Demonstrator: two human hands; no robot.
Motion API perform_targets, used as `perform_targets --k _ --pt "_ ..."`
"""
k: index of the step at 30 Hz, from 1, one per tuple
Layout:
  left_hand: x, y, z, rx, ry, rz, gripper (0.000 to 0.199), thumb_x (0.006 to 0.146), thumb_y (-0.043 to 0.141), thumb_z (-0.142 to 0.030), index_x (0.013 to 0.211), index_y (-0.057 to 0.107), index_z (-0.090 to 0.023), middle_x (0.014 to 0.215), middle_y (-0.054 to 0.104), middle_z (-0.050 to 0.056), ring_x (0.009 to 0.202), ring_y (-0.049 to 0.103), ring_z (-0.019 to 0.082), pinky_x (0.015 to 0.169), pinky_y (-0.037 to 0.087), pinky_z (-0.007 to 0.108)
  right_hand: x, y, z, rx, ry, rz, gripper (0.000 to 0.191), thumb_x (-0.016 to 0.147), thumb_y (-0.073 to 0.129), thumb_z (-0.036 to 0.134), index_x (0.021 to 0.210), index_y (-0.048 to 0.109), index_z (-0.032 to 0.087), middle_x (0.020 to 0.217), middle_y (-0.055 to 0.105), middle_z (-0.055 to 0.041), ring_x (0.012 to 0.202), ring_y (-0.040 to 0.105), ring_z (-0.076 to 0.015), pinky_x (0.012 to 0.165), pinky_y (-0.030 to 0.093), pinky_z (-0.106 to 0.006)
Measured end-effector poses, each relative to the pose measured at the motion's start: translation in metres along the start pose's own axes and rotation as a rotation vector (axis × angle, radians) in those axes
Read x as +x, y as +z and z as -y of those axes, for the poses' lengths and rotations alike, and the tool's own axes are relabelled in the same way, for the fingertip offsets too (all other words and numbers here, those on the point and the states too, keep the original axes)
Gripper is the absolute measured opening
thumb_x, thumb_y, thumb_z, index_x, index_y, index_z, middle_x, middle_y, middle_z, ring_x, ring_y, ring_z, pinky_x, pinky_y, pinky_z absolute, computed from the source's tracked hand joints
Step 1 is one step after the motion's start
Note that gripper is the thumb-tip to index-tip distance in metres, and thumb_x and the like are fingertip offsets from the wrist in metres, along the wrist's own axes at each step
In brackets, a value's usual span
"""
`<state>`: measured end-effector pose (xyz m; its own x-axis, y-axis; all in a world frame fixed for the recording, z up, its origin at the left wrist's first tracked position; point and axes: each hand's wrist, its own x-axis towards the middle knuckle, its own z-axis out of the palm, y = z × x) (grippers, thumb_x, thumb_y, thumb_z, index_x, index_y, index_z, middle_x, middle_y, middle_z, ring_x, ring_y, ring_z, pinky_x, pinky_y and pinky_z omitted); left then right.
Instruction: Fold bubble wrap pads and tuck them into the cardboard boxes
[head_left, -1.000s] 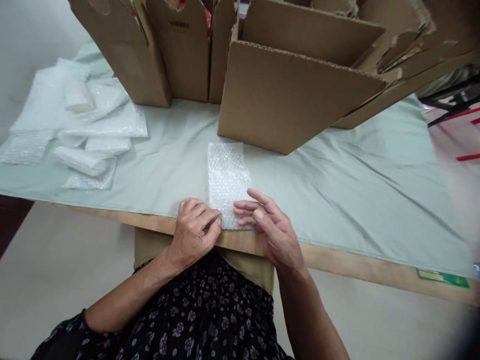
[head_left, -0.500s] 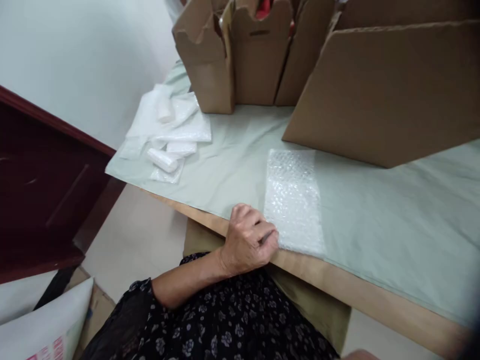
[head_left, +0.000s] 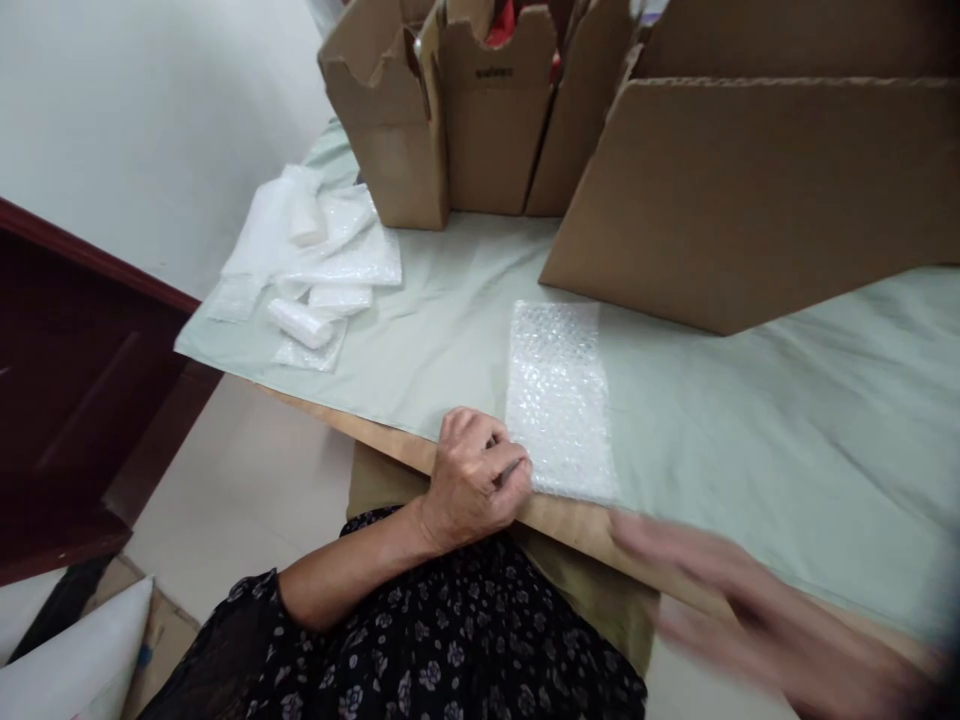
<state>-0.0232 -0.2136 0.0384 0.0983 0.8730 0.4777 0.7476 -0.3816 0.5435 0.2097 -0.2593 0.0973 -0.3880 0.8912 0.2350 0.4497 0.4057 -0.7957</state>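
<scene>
A flat bubble wrap bag (head_left: 559,400) lies on the pale green cloth (head_left: 442,330) at the table's front edge. My left hand (head_left: 476,475) is closed at the bag's lower left corner, fingers curled; whether it pinches anything is hidden. Low on the right, my right hand (head_left: 720,590) is blurred by motion, with its fingers stretched out and apart and nothing visible in it. Its fingertips are near the bag's lower right corner.
Several bubble wrap pieces (head_left: 315,250) are piled at the left, some rolled. Tall open cardboard boxes (head_left: 495,140) stand at the back, one holding something red. A larger slanted cardboard box (head_left: 750,190) stands at the back right. A dark red door (head_left: 75,390) is at far left.
My right hand has come in from the bottom right towards the bag. My left hand stays at the bag's corner. The whole view has shifted, so things appear slightly further left.
</scene>
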Motion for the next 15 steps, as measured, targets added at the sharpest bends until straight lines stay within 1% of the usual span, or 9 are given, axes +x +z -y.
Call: perform_targets --k 2,3,5,7,9,10,11,13,15 --pt "0.000 -0.003 -0.001 -0.010 -0.004 -0.009 0.017 0.092 0.063 -0.023 0.078 0.073 -0.020 0.089 0.067 0.008 0.087 0.060 0.023 0.084 0.048 0.044 0.021 0.003 -0.023 -0.199 -0.154 0.141 0.057 0.093 0.070 0.043 0.149 0.059 0.044 0.149 0.065 -0.0053 0.136 0.061 -0.0383 0.101 0.059 -0.057" --pt "0.000 -0.004 -0.001 -0.018 -0.004 -0.011 0.014 0.090 0.065 -0.025 0.081 0.073 -0.020 0.094 0.068 0.009 0.090 0.061 0.024 0.086 0.049 0.045 0.029 0.006 -0.036 -0.291 -0.204 0.111 0.048 0.096 0.067 0.035 0.144 0.063 0.039 0.148 0.066 -0.0068 0.135 0.062 -0.0375 0.098 0.059 -0.058" --pt "-0.001 -0.006 -0.001 -0.039 0.008 -0.002 0.011 0.088 0.069 -0.030 0.088 0.074 -0.020 0.103 0.070 0.011 0.098 0.063 0.027 0.091 0.051 0.049 0.039 0.014 -0.059 -0.367 -0.272 0.097 0.031 0.100 0.061 0.023 0.128 0.072 0.030 0.141 0.071 -0.0079 0.131 0.066 -0.0328 0.095 0.059 -0.052" --pt "-0.003 -0.008 0.000 -0.066 0.039 0.034 0.021 0.085 0.073 -0.037 0.099 0.075 -0.021 0.114 0.072 0.013 0.111 0.063 0.032 0.100 0.050 0.054 0.044 0.020 -0.071 -0.362 -0.284 0.020 0.024 0.101 0.058 0.016 0.113 0.075 0.026 0.127 0.078 -0.0065 0.122 0.072 -0.0275 0.093 0.058 -0.045" --pt "-0.007 -0.011 0.000 -0.098 0.077 0.072 0.032 0.084 0.075 -0.038 0.111 0.074 -0.021 0.119 0.074 0.013 0.121 0.062 0.034 0.108 0.047 0.058 0.047 0.024 -0.070 -0.316 -0.257 -0.055 0.022 0.101 0.058 0.014 0.107 0.076 0.026 0.110 0.082 -0.0045 0.106 0.077 -0.0232 0.090 0.058 -0.041" --pt "-0.008 -0.012 -0.001 -0.110 0.085 0.082 0.032 0.086 0.074 -0.036 0.114 0.073 -0.021 0.116 0.076 0.011 0.121 0.063 0.034 0.109 0.046 0.059 0.048 0.024 -0.067 -0.288 -0.233 -0.065 0.021 0.101 0.059 0.015 0.107 0.076 0.025 0.104 0.082 -0.0038 0.097 0.077 -0.0217 0.087 0.058 -0.039" --pt "-0.010 -0.013 -0.001 -0.117 0.080 0.084 0.029 0.088 0.073 -0.031 0.115 0.072 -0.022 0.110 0.078 0.009 0.119 0.065 0.032 0.108 0.047 0.058 0.049 0.024 -0.062 -0.265 -0.203 -0.057 0.021 0.101 0.058 0.017 0.106 0.076 0.025 0.099 0.082 -0.0031 0.090 0.077 -0.0205 0.084 0.059 -0.037" --pt "-0.012 -0.015 -0.002 -0.126 0.032 0.068 0.022 0.093 0.068 -0.022 0.114 0.072 -0.024 0.100 0.079 0.006 0.108 0.069 0.029 0.101 0.051 0.052 0.050 0.021 -0.053 -0.249 -0.135 -0.014 0.021 0.103 0.055 0.021 0.106 0.076 0.025 0.093 0.082 -0.0024 0.080 0.075 -0.0191 0.077 0.059 -0.035" --pt "-0.011 -0.015 -0.002 -0.127 -0.036 0.054 0.022 0.096 0.064 -0.020 0.117 0.071 -0.023 0.096 0.077 0.006 0.096 0.069 0.025 0.091 0.054 0.045 0.050 0.019 -0.047 -0.276 -0.080 -0.043 0.020 0.105 0.054 0.025 0.109 0.074 0.025 0.095 0.081 -0.0032 0.080 0.075 -0.0193 0.075 0.059 -0.035"
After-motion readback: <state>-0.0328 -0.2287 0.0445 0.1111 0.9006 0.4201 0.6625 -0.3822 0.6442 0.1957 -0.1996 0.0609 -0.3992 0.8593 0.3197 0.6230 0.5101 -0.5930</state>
